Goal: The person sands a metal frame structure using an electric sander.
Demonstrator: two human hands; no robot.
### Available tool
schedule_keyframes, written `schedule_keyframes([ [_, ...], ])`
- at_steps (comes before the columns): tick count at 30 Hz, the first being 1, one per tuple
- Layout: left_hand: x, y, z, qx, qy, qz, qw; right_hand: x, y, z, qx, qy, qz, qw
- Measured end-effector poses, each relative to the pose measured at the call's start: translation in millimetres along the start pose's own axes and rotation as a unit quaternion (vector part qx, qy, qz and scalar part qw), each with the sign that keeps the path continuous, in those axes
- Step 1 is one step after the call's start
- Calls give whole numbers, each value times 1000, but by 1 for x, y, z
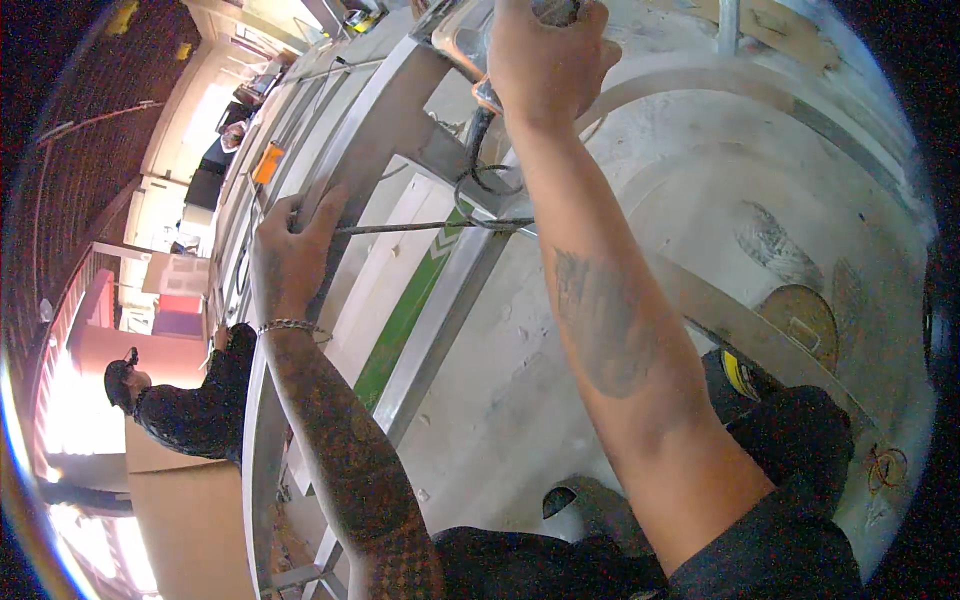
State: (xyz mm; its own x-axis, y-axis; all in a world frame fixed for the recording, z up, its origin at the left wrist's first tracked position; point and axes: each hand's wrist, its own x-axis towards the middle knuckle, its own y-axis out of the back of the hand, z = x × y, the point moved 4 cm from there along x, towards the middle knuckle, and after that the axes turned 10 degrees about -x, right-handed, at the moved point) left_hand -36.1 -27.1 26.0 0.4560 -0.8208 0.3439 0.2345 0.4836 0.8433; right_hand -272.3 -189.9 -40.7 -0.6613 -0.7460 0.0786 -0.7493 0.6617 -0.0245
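Right hand wrapped around a corded tool, cut off by the upper edge. Left hand at the grey metal frame, exact grip unclear. Dark cord crosses between the forearms, over a green strip. Person in black beyond the frame, at left.

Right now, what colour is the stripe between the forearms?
Green stripe with white chevrons; head view.

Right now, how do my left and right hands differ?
Your left hand rests against the metal frame; your right hand holds a tool. The left hand wears a wrist bracelet; the right hand shows none. The left hand sits lower in view than the right hand. Both are ungloved.
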Motion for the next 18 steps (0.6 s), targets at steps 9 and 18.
schedule_keyframes([
  [9,0,-2,1,18,-50,10,999,14,6,-2,3,-55,-19,998],
  [18,2,2,-6,9,-40,8,999,-27,39,-35,34,-12,-115,993],
])
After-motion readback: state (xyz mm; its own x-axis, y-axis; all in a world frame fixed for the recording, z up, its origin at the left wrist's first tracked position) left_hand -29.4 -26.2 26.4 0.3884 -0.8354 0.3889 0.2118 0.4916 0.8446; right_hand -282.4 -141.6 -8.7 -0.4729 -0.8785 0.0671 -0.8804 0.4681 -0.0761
